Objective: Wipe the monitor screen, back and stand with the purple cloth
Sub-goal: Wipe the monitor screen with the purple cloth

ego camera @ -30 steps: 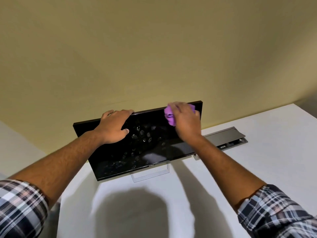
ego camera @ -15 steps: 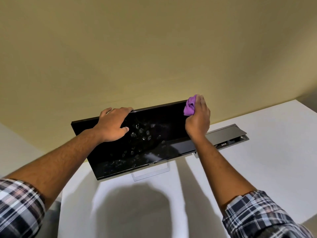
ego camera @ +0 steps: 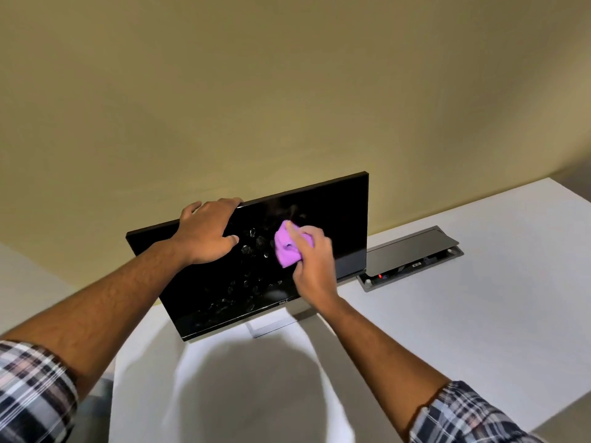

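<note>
We see the monitor (ego camera: pixel 335 225) standing on the white counter (ego camera: pixel 479 298), tilted back, its dark screen facing us and dotted with pale smudges across the middle and lower part. Our left hand (ego camera: pixel 208 231) rests over the monitor's top edge, fingers curled behind it and thumb lying on the front glass, so this grip is clamped on the monitor. Our right hand (ego camera: pixel 311 257) holds the bunched purple cloth (ego camera: pixel 287 246) against the upper middle of the screen, fingers curled around it, just right of the smudges; that grip is closed on the cloth. The monitor's silver stand (ego camera: pixel 275 324) shows below the lower bezel, flat on the counter. Just right of the monitor, a grey cable box (ego camera: pixel 412 260) sits sunk into the counter with its lid raised. Plaid sleeves cover both forearms near the elbows.
</note>
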Available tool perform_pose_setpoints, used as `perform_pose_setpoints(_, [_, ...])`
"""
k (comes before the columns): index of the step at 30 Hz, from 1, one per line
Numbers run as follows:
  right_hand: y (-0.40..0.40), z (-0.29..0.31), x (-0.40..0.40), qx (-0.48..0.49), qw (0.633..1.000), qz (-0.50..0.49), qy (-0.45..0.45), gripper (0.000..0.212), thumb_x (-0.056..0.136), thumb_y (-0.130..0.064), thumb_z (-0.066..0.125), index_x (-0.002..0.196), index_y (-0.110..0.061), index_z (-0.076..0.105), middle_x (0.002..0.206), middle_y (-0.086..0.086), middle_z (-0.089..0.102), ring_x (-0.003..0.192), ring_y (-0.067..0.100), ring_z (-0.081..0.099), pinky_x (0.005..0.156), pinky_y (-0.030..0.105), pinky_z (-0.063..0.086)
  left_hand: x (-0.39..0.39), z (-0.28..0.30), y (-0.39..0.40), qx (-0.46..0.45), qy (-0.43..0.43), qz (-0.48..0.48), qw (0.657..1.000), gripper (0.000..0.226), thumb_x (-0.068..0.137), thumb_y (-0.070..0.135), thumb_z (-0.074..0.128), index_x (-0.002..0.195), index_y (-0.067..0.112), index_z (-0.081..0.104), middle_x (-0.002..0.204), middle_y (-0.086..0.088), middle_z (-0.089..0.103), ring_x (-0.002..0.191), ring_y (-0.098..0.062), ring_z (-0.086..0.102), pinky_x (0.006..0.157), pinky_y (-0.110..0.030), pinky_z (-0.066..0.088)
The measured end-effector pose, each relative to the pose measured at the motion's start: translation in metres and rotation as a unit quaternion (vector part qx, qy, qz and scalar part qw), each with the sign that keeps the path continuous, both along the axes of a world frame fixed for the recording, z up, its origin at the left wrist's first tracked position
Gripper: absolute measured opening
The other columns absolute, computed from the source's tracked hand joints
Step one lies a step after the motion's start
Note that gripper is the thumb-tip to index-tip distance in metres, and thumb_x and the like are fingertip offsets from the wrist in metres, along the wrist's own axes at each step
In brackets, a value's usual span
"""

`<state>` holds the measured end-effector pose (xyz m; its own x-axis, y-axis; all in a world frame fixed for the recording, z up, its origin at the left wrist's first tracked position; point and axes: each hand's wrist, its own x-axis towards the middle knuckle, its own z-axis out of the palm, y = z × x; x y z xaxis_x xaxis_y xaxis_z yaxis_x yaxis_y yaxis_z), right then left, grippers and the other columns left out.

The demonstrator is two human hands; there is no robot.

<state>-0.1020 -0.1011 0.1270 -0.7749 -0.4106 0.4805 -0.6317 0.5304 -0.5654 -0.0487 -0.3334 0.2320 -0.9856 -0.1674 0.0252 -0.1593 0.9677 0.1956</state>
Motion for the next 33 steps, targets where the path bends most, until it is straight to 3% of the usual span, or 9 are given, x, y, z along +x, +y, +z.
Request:
perform_pose_setpoints(2, [0.016, 0.009, -0.017, -0.122, 0.989, -0.084, -0.031, 0.083, 0.077, 0.014, 0.046, 0.152, -0.021, 0.052, 0.140, 0.005, 0.057, 0.117, 0.019, 0.053, 0.100, 0.024, 0.044, 0.003, -0.001, 0.001, -0.004, 0.002, -0.007, 1.000, 0.075, 0.089, 0.035, 0.067, 0.153, 0.029, 0.028, 0.154, 0.007, 0.043, 0.142, -0.018, 0.039, 0.122, -0.046, 0.008])
perform_pose_setpoints(5, [0.038, 0.027, -0.041, -0.257, 0.931, -0.246, -0.079, 0.080, 0.082, 0.015, 0.047, 0.153, -0.020, 0.044, 0.151, 0.006, 0.050, 0.131, 0.021, 0.054, 0.105, 0.032, 0.050, 0.007, -0.001, 0.001, -0.001, 0.002, -0.013, 1.000, 0.073, 0.090, 0.035, 0.067, 0.153, 0.029, 0.029, 0.153, 0.008, 0.043, 0.141, -0.016, 0.039, 0.122, -0.045, 0.007])
perform_pose_setpoints(8, [0.035, 0.024, -0.054, -0.233, 0.924, -0.278, -0.121, 0.077, 0.091, 0.009, 0.052, 0.160, -0.021, 0.035, 0.156, 0.013, 0.035, 0.138, 0.032, 0.046, 0.101, 0.038, 0.052, 0.006, 0.000, 0.001, 0.003, 0.005, -0.013, 1.000, 0.072, 0.091, 0.034, 0.067, 0.152, 0.029, 0.030, 0.152, 0.009, 0.044, 0.142, -0.016, 0.039, 0.122, -0.045, 0.005])
perform_pose_setpoints(12, [-0.003, 0.018, -0.050, -0.192, 0.926, -0.283, -0.159, 0.086, 0.098, -0.028, 0.070, 0.165, -0.014, 0.018, 0.165, 0.013, 0.020, 0.142, 0.039, 0.030, 0.108, 0.048, 0.049, 0.006, -0.003, -0.002, -0.003, 0.013, -0.018, 1.000, 0.071, 0.091, 0.032, 0.066, 0.152, 0.028, 0.031, 0.152, 0.009, 0.043, 0.143, -0.016, 0.037, 0.123, -0.046, 0.003])
perform_pose_setpoints(14, [-0.019, 0.026, -0.050, -0.227, 0.911, -0.307, -0.157, 0.083, 0.095, -0.025, 0.075, 0.163, -0.014, 0.027, 0.162, 0.012, 0.030, 0.139, 0.036, 0.036, 0.106, 0.049, 0.050, 0.006, -0.004, -0.004, -0.002, 0.008, -0.017, 1.000, 0.070, 0.091, 0.031, 0.065, 0.152, 0.028, 0.031, 0.153, 0.009, 0.043, 0.143, -0.016, 0.037, 0.123, -0.046, 0.002])
perform_pose_setpoints(16, [-0.033, 0.035, -0.043, -0.256, 0.905, -0.316, -0.128, 0.076, 0.089, -0.002, 0.073, 0.156, -0.017, 0.042, 0.156, 0.009, 0.042, 0.131, 0.035, 0.045, 0.102, 0.049, 0.052, 0.005, -0.004, -0.004, -0.003, 0.005, -0.018, 1.000, 0.070, 0.091, 0.030, 0.065, 0.152, 0.028, 0.031, 0.153, 0.009, 0.042, 0.143, -0.016, 0.037, 0.123, -0.046, 0.001])
perform_pose_setpoints(21, [-0.078, 0.040, 0.015, -0.166, 0.967, -0.183, -0.056, 0.086, 0.074, 0.019, 0.062, 0.147, -0.026, 0.057, 0.153, -0.005, 0.045, 0.128, 0.023, 0.047, 0.096, 0.023, 0.047, 0.003, -0.002, -0.003, -0.008, -0.015, -0.013, 1.000, 0.078, 0.085, 0.017, 0.063, 0.154, 0.026, 0.028, 0.156, 0.007, 0.039, 0.145, -0.015, 0.033, 0.123, -0.045, -0.001])
perform_pose_setpoints(27, [-0.092, 0.020, 0.038, -0.057, 0.998, -0.025, -0.001, 0.075, 0.077, 0.011, 0.075, 0.141, -0.027, 0.062, 0.148, -0.003, 0.050, 0.133, 0.025, 0.046, 0.092, 0.039, 0.059, 0.004, 0.000, -0.003, 0.022, -0.024, -0.020, 0.999, 0.079, 0.081, 0.010, 0.057, 0.154, 0.024, 0.030, 0.154, 0.004, 0.043, 0.144, -0.016, 0.035, 0.122, -0.043, -0.001])
perform_pose_setpoints(33, [-0.047, -0.010, 0.016, 0.081, 0.983, 0.123, 0.113, 0.052, 0.076, -0.004, 0.070, 0.122, -0.028, 0.074, 0.131, -0.002, 0.066, 0.121, 0.029, 0.056, 0.081, 0.046, 0.052, 0.003, 0.003, -0.003, 0.001, -0.055, -0.015, 0.998, 0.087, 0.077, 0.006, 0.058, 0.156, 0.025, 0.026, 0.158, 0.005, 0.036, 0.147, -0.015, 0.030, 0.122, -0.043, -0.003])
